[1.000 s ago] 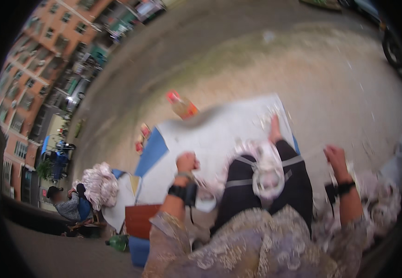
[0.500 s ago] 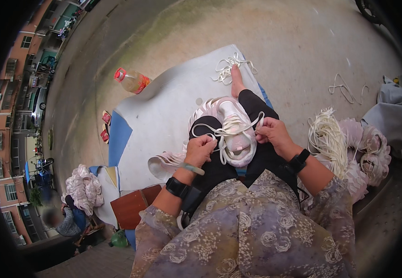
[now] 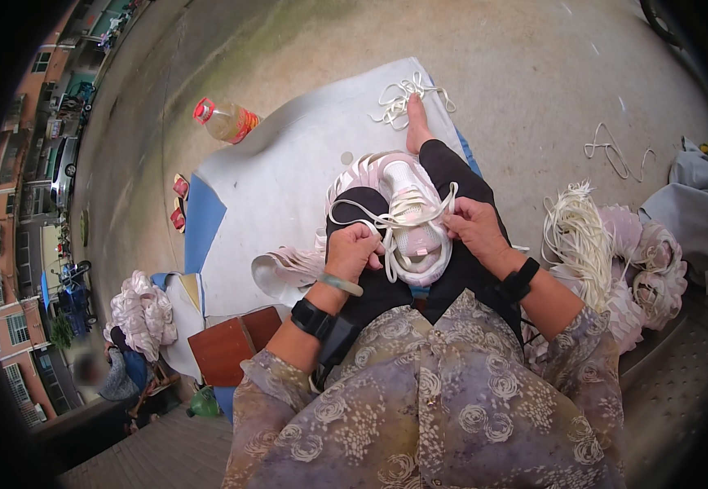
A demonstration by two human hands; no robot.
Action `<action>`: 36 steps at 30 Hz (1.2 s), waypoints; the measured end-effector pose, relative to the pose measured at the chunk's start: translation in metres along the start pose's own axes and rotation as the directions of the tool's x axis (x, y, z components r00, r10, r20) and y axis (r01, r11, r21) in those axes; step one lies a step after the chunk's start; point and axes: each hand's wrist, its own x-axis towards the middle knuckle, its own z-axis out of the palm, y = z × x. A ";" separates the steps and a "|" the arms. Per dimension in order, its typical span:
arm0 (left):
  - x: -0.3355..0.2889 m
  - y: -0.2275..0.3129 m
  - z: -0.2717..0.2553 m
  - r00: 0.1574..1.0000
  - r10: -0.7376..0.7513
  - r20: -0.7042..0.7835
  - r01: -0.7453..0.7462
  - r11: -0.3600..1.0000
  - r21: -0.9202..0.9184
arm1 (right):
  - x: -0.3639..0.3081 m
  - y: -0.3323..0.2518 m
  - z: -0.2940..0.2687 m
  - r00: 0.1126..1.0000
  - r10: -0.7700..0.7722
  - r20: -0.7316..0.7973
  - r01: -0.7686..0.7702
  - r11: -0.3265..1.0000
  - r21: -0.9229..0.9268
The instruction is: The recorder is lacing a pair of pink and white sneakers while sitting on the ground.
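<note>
Between my legs lies a pale pink and white shoe upper (image 3: 419, 242), its tongue and collar toward me. A white shoelace (image 3: 346, 219) runs through its eyelets, with loose loops out to both sides. My left hand (image 3: 355, 249) is closed in a pinch on the lace at the left of the collar. At the right edge, my right hand (image 3: 474, 229) pinches the other part of the lace, which arches up above the fingers. More pink and white shoe uppers (image 3: 288, 269) lie in a row by my left leg, curving up behind the laced one.
A bundle of cream laces (image 3: 575, 244) and stacked pink uppers (image 3: 655, 273) lie at my right. Loose laces (image 3: 407, 98) rest by my foot on the grey sheet (image 3: 288, 171). A red-capped bottle (image 3: 225, 121) stands at the far left. Another person (image 3: 117, 375) sits lower left.
Both hands keep their pinch on the lace. The right hand has moved slightly toward the shoe, and its lace loop now stands narrower. The whole view has shifted a little.
</note>
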 end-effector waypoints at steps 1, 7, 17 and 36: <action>0.000 0.002 0.001 1.000 -0.003 0.020 0.002 0.998 0.068 | 0.001 0.001 0.000 0.997 -0.074 -0.010 0.072 0.991 -0.115; 0.004 0.005 0.007 0.979 0.196 -0.056 -0.156 0.896 0.415 | -0.002 -0.008 0.013 0.869 -0.493 0.025 0.381 0.637 -0.671; 0.005 -0.005 0.014 0.962 0.246 -0.121 -0.196 0.926 0.324 | -0.015 -0.008 -0.003 0.880 -0.456 0.129 0.384 0.526 -0.759; 0.023 -0.017 0.009 0.882 0.471 -0.020 -0.356 0.692 0.628 | -0.020 -0.004 -0.009 0.928 -0.350 0.126 0.339 0.654 -0.677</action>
